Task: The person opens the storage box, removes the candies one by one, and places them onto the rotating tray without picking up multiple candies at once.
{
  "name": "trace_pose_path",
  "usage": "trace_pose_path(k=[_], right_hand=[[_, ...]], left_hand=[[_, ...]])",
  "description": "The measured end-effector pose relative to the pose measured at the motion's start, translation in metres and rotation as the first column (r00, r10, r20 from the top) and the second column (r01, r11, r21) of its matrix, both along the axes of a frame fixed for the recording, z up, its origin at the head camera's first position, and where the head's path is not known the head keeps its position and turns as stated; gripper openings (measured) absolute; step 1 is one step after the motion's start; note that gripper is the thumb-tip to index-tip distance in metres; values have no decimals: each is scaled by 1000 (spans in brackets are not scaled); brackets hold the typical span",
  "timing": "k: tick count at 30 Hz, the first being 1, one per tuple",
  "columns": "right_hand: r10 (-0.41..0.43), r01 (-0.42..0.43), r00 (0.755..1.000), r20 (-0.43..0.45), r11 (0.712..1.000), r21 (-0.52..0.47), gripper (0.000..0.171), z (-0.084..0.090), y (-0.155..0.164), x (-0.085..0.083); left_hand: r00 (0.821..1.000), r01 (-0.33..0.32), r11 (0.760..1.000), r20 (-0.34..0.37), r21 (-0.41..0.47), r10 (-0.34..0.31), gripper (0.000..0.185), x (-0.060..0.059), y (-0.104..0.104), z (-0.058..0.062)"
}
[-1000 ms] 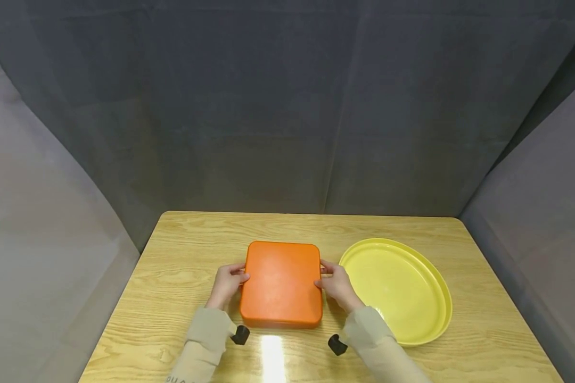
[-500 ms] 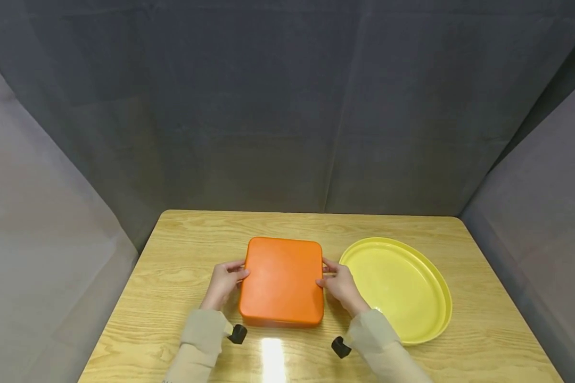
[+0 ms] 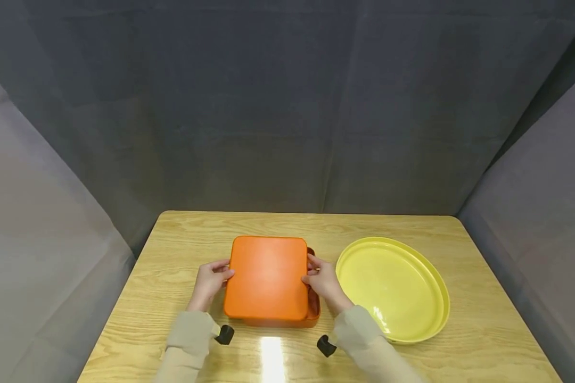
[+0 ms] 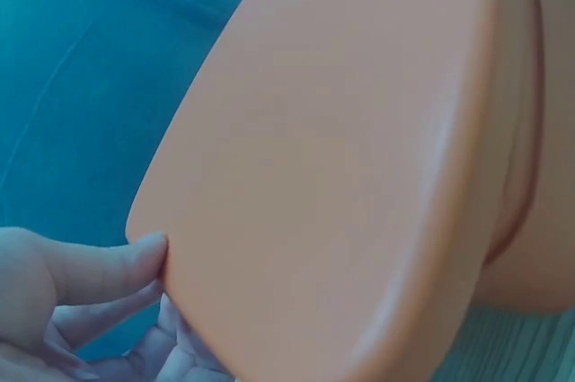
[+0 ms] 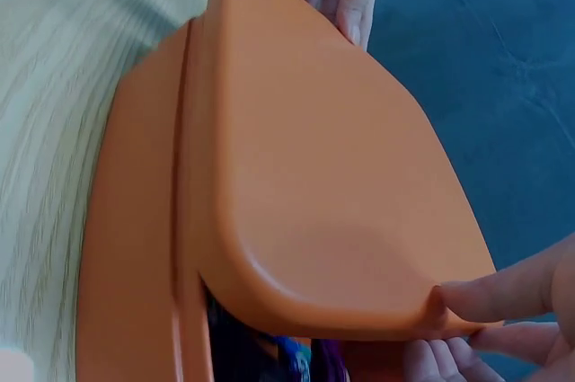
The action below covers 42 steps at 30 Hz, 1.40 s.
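By the left hand [image 3: 206, 284] and right hand [image 3: 327, 283], the orange lid [image 3: 268, 276] is pinched at opposite edges, offset left over the orange box [image 3: 306, 322] on the desk [image 3: 144, 303]. Should its rim be caught on the box wall, the box may be dragged; under uneven grip, the lid could be dropped.

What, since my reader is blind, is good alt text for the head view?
A person's left hand and right hand hold an orange lid off-centre over an orange box, leaving its right side uncovered. A round yellow tray lies at right on the table.
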State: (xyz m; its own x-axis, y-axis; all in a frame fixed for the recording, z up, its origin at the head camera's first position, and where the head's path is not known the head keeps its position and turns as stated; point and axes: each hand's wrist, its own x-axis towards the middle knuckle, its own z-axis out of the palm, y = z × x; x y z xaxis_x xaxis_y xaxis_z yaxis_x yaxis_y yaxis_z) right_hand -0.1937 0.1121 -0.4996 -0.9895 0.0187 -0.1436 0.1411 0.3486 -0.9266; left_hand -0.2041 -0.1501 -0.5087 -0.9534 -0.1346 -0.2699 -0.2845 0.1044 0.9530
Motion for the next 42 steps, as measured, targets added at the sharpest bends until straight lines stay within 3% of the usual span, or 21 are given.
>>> trace_pose_path(k=[6,12,18,28,38,42], right_hand=[[-3,2,1000,-25,999,-33,60,2,-22,1],[13,-19,994,-108,998,-53,60,-1,-43,-1],[10,-9,995,-103,1000,12,59,0,-68,0],[28,-32,987,-158,999,-20,54,-3,-103,1],[65,-62,981,-182,998,21,56,-3,-126,6],[102,-98,986,-130,994,37,59,-2,-137,10]], left_hand=[[1000,-20,999,-6,-48,20,33,1,-21,6],[999,-38,996,-14,-84,37,33,4,-42,9],[996,-80,995,-39,-66,78,36,7,-64,4],[993,-118,991,-19,-65,117,39,16,-95,0],[996,-92,991,-23,-96,91,41,21,-120,-9],[995,-100,989,-12,-107,99,42,23,-130,-13]])
